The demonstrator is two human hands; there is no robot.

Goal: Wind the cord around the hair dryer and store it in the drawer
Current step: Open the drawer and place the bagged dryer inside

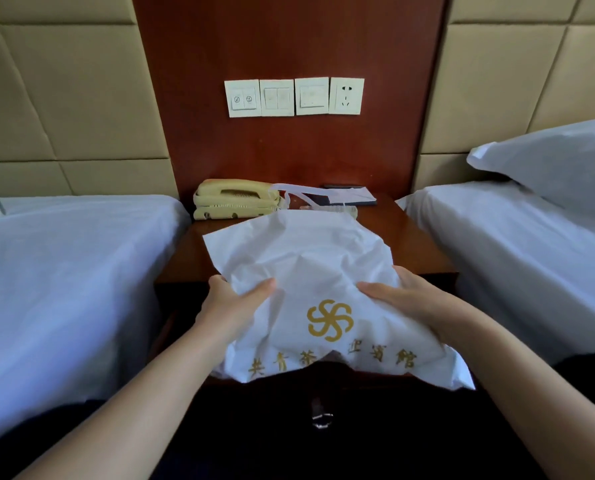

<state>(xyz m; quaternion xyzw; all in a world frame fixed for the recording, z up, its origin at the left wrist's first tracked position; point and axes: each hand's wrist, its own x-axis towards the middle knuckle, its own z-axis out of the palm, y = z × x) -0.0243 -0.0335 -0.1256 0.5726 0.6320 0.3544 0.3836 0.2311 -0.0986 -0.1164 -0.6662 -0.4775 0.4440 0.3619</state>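
Observation:
A white cloth bag (pixel 309 258) with a gold pinwheel logo and gold characters bulges in front of me, over the front edge of the wooden nightstand (pixel 410 244). My left hand (pixel 233 299) grips its left side, thumb on top. My right hand (pixel 406 296) grips its right side. The bag's drawstring end lies toward the telephone. No hair dryer or cord shows; whatever fills the bag is hidden. Below the bag, the drawer front (pixel 375 410) with a metal handle (pixel 322 415) is dark, and I cannot tell whether it stands open.
A cream telephone (pixel 235 199) sits at the nightstand's back left, a dark booklet with papers (pixel 344 197) at the back right. Wall switches and a socket (pixel 346 95) hang above. White beds flank the nightstand, with a pillow (pixel 559 164) on the right one.

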